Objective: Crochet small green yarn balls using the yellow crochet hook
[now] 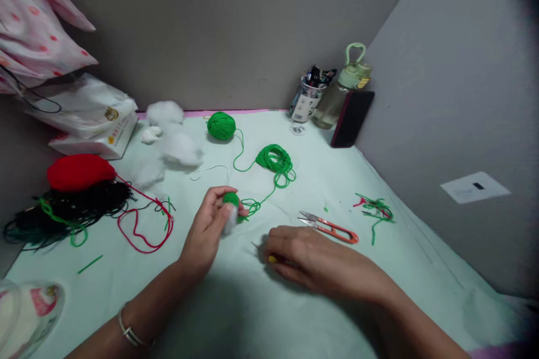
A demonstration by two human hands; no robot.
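My left hand (pixel 209 230) is closed around a small green crocheted piece (pixel 231 199) with white stuffing showing below it. Green yarn runs from the piece to a loose green coil (pixel 275 160) and on to a green yarn ball (pixel 221 125). My right hand (pixel 303 258) lies low on the pale green table cover (pixel 236 303), fingers curled on a thin hook with a yellow handle (pixel 272 259). Orange-handled snips (pixel 330 226) lie just beyond the right hand.
White stuffing tufts (pixel 172 140) sit at the back left. A red yarn ball (pixel 80 172), black yarn (pixel 71 207) and a red strand (pixel 145 230) lie left. Yarn scraps (pixel 377 210) lie right. A pen jar (pixel 306 101), bottle (pixel 343 90) and phone (pixel 351 118) fill the back corner.
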